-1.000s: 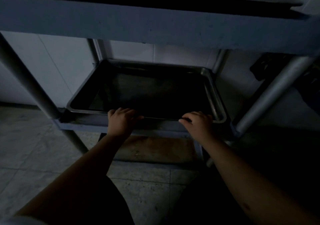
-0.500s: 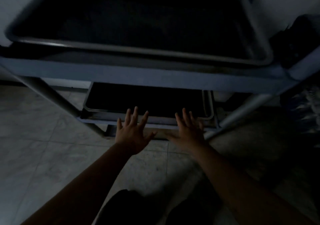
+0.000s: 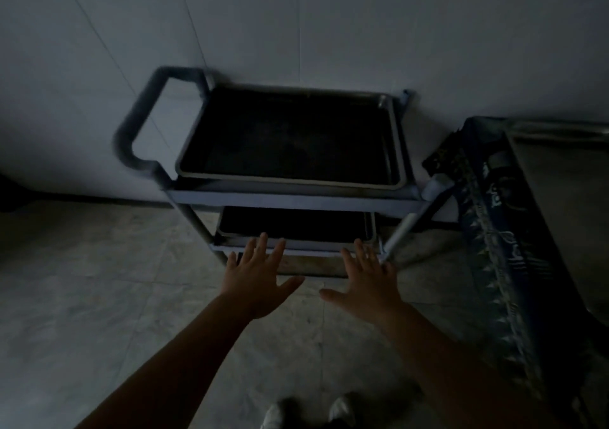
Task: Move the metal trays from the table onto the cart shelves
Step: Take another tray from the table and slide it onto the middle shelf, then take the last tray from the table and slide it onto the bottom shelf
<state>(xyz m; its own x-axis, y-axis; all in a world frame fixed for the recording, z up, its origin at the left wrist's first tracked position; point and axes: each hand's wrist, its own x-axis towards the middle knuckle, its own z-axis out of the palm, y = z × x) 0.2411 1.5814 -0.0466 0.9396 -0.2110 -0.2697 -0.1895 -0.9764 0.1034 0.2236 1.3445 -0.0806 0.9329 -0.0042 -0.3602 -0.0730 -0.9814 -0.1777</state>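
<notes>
Grey metal forms the one cart [image 3: 290, 198], seen beyond the fingertips. Two trays are counted: an upper tray [image 3: 290, 138] on the top shelf and a lower tray [image 3: 293, 224] on the shelf beneath, just past the fingers. Two hands are held out empty, the left hand [image 3: 258, 283] and right hand [image 3: 367, 285], fingers spread apart, nothing gripped.

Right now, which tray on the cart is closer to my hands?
The tray on the lower shelf, partly hidden under the top tray; both open hands hover just before it.
</notes>
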